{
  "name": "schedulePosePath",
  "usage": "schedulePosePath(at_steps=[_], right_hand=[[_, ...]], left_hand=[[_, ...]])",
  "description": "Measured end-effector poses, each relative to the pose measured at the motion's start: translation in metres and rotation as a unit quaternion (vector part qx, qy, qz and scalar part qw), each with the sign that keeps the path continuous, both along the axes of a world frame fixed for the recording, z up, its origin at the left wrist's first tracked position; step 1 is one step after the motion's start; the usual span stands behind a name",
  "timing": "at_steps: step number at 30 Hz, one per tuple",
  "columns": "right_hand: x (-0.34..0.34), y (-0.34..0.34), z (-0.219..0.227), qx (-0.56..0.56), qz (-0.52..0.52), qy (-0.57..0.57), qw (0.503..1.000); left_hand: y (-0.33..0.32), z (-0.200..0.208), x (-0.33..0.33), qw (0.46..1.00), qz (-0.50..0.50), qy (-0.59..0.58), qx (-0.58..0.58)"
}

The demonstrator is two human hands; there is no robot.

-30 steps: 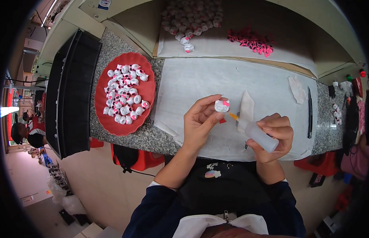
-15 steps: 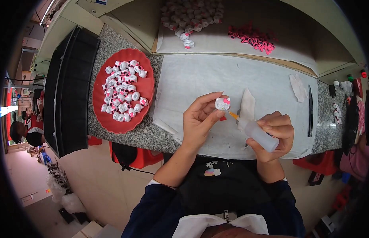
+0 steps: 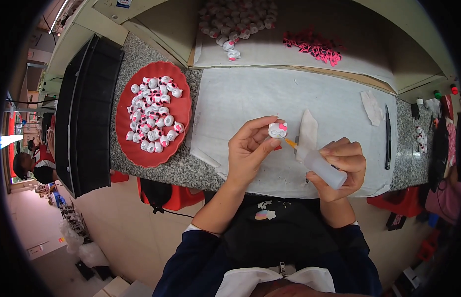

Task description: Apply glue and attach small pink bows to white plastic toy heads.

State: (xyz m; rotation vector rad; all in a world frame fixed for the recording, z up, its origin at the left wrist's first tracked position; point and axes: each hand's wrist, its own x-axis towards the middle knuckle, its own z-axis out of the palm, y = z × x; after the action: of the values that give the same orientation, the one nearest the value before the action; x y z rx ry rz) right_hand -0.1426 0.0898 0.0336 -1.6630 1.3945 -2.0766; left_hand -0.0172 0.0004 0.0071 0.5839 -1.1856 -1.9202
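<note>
Between the fingertips of my left hand (image 3: 250, 148) is a small white cat-shaped head (image 3: 277, 130) with a pink bow. My right hand (image 3: 347, 168) is wrapped round a translucent squeeze bottle (image 3: 325, 169), tilted with its orange-yellow nozzle (image 3: 291, 143) pointing up and left. The nozzle tip is at the lower edge of the head; whether it touches cannot be made out. Below the head, a bit of red shows by my left fingertips. White paper covers the table under both hands, and a folded white cloth strip (image 3: 308, 129) lies just behind the bottle.
A red scalloped plate (image 3: 183, 136) with several similar white heads stands left, beside a black bin (image 3: 92, 119). On the shelf at the back lie more white heads (image 3: 235, 20) and pink glasses-like pieces (image 3: 314, 45). To the right are a crumpled tissue (image 3: 372, 108) and a black pen-like tool (image 3: 388, 136).
Both hands keep almost the same place and grip. The bottle and its nozzle have shifted very slightly left.
</note>
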Motion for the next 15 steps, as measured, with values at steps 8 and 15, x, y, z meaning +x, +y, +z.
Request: schedulePosePath(at_steps=[8,15], right_hand=[[0.0008,0.0016,0.0008,0.011,-0.013,0.007,1.0],[0.0012,0.0011,0.0014,0.012,-0.019,0.022,0.999]], left_hand=[[-0.0002,-0.0013,0.0002,1.0,0.009,0.01,0.001],[-0.0002,0.0005,0.0013,1.0,0.006,0.008,0.006]])
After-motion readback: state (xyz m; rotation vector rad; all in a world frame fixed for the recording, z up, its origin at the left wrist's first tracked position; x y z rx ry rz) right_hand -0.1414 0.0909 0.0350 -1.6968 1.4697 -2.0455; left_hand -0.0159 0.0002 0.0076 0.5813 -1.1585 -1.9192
